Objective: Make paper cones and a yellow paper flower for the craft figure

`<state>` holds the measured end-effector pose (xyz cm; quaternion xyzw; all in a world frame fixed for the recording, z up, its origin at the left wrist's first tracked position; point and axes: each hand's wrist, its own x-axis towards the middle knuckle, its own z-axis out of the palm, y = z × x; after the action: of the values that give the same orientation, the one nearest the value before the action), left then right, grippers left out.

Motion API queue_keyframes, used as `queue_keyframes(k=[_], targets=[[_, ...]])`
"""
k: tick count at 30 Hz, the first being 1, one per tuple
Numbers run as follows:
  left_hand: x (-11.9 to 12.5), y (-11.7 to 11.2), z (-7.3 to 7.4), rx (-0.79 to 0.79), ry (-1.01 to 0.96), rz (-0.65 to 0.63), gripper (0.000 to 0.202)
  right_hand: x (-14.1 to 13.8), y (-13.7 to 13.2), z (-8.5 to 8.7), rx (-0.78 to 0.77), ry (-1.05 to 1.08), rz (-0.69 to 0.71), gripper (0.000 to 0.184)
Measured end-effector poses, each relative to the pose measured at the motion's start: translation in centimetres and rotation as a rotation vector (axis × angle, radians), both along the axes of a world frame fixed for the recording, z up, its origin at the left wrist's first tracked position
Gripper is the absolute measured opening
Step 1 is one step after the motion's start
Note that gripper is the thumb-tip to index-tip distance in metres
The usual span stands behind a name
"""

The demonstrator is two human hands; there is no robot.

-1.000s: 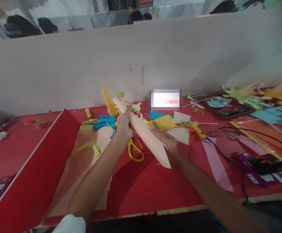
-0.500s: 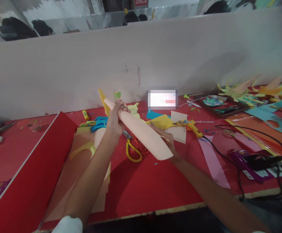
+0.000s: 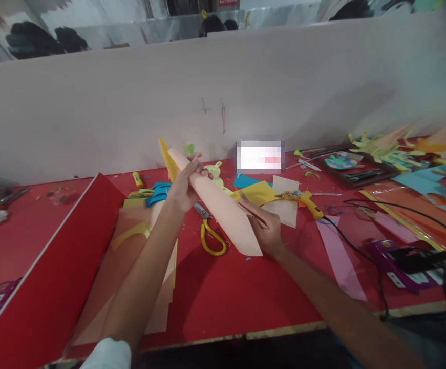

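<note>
I hold a rolled peach paper cone (image 3: 223, 207) above the red table (image 3: 246, 292). My left hand (image 3: 184, 187) is wrapped round its narrow far end. My right hand (image 3: 267, 228) grips the wide near end, fingers closed on the paper's edge. Yellow-handled scissors (image 3: 211, 233) lie on the table just under the cone. Flat peach sheets (image 3: 138, 256) lie beneath my left forearm.
A red board (image 3: 46, 277) lies at the left. A yellow glue gun (image 3: 303, 200) with a black cable (image 3: 399, 215) is to the right, beside a pink strip (image 3: 340, 259). Blue and yellow paper scraps (image 3: 253, 192) lie behind. A white partition (image 3: 223, 97) runs along the back.
The cone has been turned and shifted slightly between my hands, with its wide end dropping lower. Both hands kept their grip on it.
</note>
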<state>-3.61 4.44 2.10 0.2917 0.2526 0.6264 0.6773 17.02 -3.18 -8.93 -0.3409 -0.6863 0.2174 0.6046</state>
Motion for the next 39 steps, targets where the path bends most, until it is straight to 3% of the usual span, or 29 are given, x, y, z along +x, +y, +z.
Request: queue_keyframes(k=[6, 13, 20, 26, 30, 35, 39], targets=[[1.0, -0.3, -0.7, 0.030, 0.023, -0.044, 0.032, 0.0, 0.1, 0.3, 0.138, -0.032, -0.011, 0.037], [2.9, -1.0, -0.9, -0.048, 0.043, 0.067, 0.037, 0.2, 0.3, -0.2, 0.192, -0.113, -0.088, 0.035], [3.9, -1.2, -1.9, -0.056, 0.057, 0.102, 0.039, 0.4, 0.0, -0.2, 0.145, -0.098, -0.090, 0.036], [3.0, -1.2, -0.6, -0.081, -0.051, 0.091, 0.032, 0.3, 0.1, -0.4, -0.022, -0.037, -0.105, 0.044], [2.8, -1.3, -0.3, -0.030, -0.040, 0.051, 0.032, 0.3, 0.0, -0.2, 0.030, -0.095, -0.093, 0.039], [3.5, -1.4, -1.2, -0.034, 0.023, 0.029, 0.036, 0.4, -0.5, 0.2, 0.127, -0.130, -0.009, 0.040], [4.0, -1.5, -2.0, -0.056, 0.056, 0.049, 0.041, 0.6, -0.6, 0.3, 0.137, -0.176, -0.032, 0.043]])
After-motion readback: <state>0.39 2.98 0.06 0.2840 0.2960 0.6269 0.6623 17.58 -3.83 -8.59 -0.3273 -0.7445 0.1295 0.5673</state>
